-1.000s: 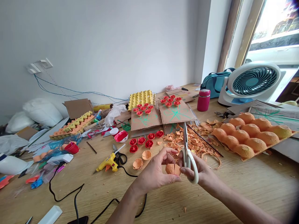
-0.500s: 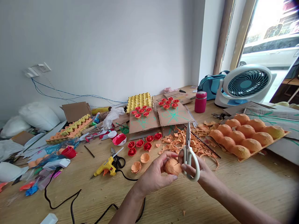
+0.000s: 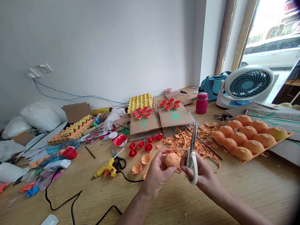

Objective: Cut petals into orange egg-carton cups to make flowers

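Note:
My left hand (image 3: 159, 170) pinches an orange egg-carton cup (image 3: 172, 160), its rounded bottom turned up and slits showing in its side. White-handled scissors (image 3: 192, 159) are gripped in my right hand (image 3: 203, 170), blades together and pointing away, just right of the cup and apart from it. Orange cut cups (image 3: 137, 168) lie left of my left hand, one partly covered by it. Several red paper roses (image 3: 140, 144) sit beyond them. Orange carton scraps (image 3: 185, 142) are heaped behind my hands.
A yellow glue gun (image 3: 106, 167) and black scissors (image 3: 120, 162) lie left, with a black cord trailing forward. An orange egg carton (image 3: 246, 137) stands right. Cardboard sheets (image 3: 178, 117) bearing red roses, a pink flask (image 3: 202, 103) and a fan (image 3: 246, 84) are behind.
My right hand and the scissors have shifted slightly right, away from the cup. My left hand has turned the cup, and more of its slit side shows.

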Action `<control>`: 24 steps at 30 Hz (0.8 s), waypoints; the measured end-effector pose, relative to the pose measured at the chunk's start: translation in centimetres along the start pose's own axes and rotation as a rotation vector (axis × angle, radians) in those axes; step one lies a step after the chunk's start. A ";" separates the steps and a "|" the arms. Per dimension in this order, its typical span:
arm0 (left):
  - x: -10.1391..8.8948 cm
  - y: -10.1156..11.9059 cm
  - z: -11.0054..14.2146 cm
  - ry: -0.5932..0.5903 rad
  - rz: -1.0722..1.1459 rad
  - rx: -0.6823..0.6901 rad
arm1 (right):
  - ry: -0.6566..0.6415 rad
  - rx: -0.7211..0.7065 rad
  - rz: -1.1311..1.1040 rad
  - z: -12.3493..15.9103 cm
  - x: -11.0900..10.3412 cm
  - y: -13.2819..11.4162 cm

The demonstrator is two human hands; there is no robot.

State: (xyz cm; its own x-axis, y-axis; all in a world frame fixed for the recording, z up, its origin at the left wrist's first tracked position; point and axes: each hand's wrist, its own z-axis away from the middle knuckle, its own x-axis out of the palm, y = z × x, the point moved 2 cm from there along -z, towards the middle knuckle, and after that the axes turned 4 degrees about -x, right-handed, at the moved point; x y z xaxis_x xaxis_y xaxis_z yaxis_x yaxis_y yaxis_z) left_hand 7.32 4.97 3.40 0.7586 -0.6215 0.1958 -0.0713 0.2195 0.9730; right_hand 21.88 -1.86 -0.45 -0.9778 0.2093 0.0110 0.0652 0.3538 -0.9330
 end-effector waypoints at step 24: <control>-0.3 0.8 0.1 0.128 0.245 0.208 | -0.346 0.044 0.333 0.7 0.5 0.9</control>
State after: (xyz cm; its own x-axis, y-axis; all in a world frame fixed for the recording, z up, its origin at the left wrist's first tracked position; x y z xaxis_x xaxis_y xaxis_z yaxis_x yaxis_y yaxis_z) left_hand 6.99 5.31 4.14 0.7768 -0.4671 0.4224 -0.3817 0.1842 0.9057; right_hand 21.27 -2.08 -1.50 -0.9145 -0.0134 -0.4043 0.3849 0.2788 -0.8798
